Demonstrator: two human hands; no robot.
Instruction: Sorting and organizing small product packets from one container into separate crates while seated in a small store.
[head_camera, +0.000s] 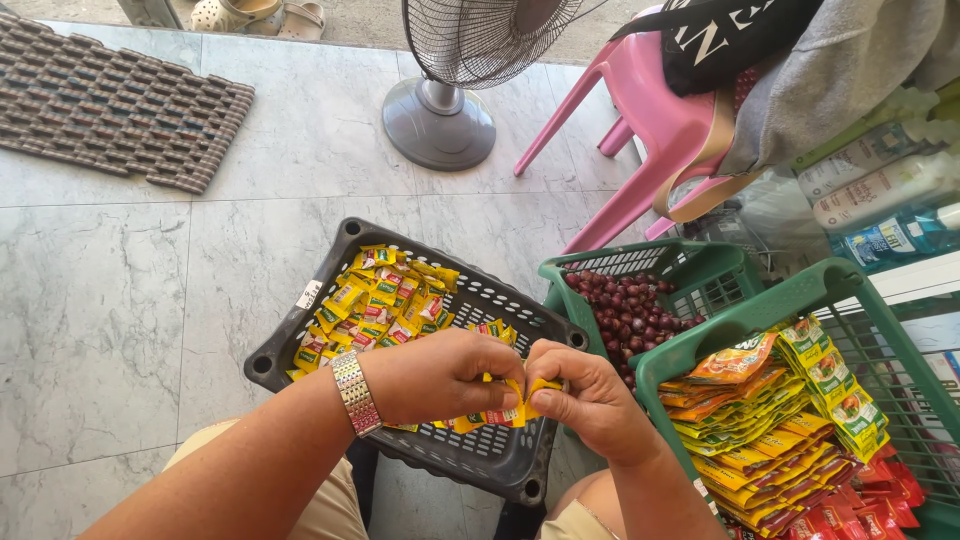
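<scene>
— That strip of small yellow foil sachets (505, 405): glossy?

— Yes, shiny wrappers, same as the heap in the dark grey matt plastic lattice basket (490, 455).

— And the wristwatch?

— A silver polished metal link watch band (354, 392).

— The ground?

— A smooth pale marble-look tile floor (100, 310), with a coarse brown ribbed doormat (115, 105) on it.

A grey marble-tiled floor (120, 290) is lit by daylight; a brown doormat (110, 100), a pedestal fan (450, 90) and a pink plastic chair (650, 130) are seen.
</scene>
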